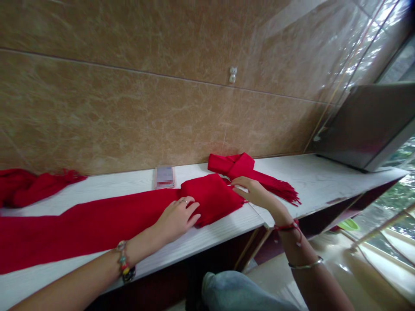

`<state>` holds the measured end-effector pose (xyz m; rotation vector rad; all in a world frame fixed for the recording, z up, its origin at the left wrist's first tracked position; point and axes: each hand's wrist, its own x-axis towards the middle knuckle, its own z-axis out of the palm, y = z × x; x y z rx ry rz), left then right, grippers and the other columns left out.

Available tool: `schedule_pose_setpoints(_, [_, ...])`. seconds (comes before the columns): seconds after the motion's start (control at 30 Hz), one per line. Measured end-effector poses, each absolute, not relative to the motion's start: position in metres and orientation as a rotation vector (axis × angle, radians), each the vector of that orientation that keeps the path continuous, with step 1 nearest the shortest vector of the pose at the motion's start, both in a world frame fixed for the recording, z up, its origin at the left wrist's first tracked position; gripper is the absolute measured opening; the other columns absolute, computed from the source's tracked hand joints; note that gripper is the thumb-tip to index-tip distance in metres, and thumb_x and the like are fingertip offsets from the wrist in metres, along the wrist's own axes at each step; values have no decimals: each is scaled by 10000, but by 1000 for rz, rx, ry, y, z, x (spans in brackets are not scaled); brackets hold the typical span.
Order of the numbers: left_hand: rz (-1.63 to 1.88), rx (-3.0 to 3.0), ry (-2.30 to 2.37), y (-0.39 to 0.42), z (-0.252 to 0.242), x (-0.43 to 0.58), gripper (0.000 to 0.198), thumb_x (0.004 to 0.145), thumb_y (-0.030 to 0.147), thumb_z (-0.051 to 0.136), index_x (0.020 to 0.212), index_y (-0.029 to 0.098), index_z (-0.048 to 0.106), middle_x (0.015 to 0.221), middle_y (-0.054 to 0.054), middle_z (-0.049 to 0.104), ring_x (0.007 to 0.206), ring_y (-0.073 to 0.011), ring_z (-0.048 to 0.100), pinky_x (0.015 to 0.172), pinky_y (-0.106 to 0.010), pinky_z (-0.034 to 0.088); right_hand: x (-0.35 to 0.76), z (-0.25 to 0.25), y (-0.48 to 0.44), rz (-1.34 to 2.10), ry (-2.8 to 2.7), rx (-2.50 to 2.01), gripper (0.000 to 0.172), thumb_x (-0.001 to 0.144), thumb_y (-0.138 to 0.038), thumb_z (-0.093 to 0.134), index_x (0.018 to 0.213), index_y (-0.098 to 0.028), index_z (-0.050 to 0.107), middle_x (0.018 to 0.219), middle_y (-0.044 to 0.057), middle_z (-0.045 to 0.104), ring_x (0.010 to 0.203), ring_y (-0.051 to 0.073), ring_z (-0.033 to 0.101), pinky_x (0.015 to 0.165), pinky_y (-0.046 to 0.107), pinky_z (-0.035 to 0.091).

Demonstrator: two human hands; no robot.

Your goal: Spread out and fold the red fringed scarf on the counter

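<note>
My left grip [177, 217], loosely spread, rests on the scarf [214, 194]; whether my half-curled right grip [254, 192] pinches its end, I can't tell. It lies along the worktop [308, 181]; a hard tug could skew its folds toward the worktop's front edge.

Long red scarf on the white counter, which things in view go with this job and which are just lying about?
In use:
- long red scarf, partly folded over
- left hand, resting on it
- right hand, at its end

Apparently just lying about:
- fringed red scarf near the wall
- bunched red cloth, far left
- small rectangular item, unclear what
</note>
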<state>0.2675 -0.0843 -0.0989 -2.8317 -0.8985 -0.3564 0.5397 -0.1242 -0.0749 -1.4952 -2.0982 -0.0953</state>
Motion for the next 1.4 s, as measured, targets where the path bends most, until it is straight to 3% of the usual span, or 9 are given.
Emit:
schedule_pose_setpoints(0.1, [-457,-2744,-1120,-62,-102,282,457,882,348,348,1252,87,410,1348,-178,349,1207,-273,374,973,-387,336,516,-72,-86,-146,-2057,-1500,318,856,-290,428,1103,-141,562,1101,111,598,1024,193,545,888,317,424])
schedule_pose_setpoints(0.2, [-408,-2772,-1292,-43,-112,296,624,864,426,361,1309,-6,287,1403,-239,208,1298,-302,189,1031,-388,249,493,-93,-53,-209,-2162,-1592,437,862,-324,425,1237,-102,452,1267,150,475,1204,229,386,985,373,328])
schedule_pose_setpoints(0.4, [-184,-2945,-1371,-39,-130,299,718,839,557,272,1376,90,176,1446,-159,106,1321,-285,75,1053,-429,168,492,-146,-44,-243,-2260,-1851,491,899,-405,300,1326,-167,341,1365,120,362,1277,246,259,995,472,267])
schedule_pose_setpoints(0.57, [-118,-2969,-1359,-44,-128,284,714,819,613,243,1388,189,165,1452,-115,105,1313,-307,110,1042,-456,167,500,-152,-53,-311,-2232,-1895,483,900,-419,266,1330,-209,337,1381,99,338,1281,259,246,990,497,254])
schedule_pose_setpoints(0.77, [-29,-2912,-1394,-56,-125,247,685,842,581,217,1374,151,221,1440,-122,159,1320,-269,110,1053,-425,148,499,-149,-52,-331,-2269,-1931,486,901,-398,252,1321,-173,351,1376,123,339,1276,266,256,988,500,258])
schedule_pose_setpoints(1.0, [-31,-2658,-1771,-49,-118,167,644,840,568,254,1373,208,225,1448,-102,123,1321,-293,80,1032,-495,148,474,-123,-51,-295,-2173,-2111,498,894,-399,279,1315,-143,348,1389,147,307,1276,313,238,954,576,261])
schedule_pose_setpoints(1.17, [-71,-2434,-2015,-32,-115,116,648,827,580,275,1369,227,236,1447,-112,138,1312,-324,105,1020,-508,158,415,-107,-48,-225,-2281,-1857,553,889,-439,265,1357,-144,267,1430,119,219,1307,303,143,981,558,240])
schedule_pose_setpoints(1.4, [-84,-2170,-2187,-17,-102,39,562,861,486,246,1358,223,270,1421,-110,252,1293,-334,191,992,-532,205,332,-121,-53,-4,-2530,-1541,591,880,-479,272,1353,-124,279,1408,149,264,1299,296,179,995,532,239])
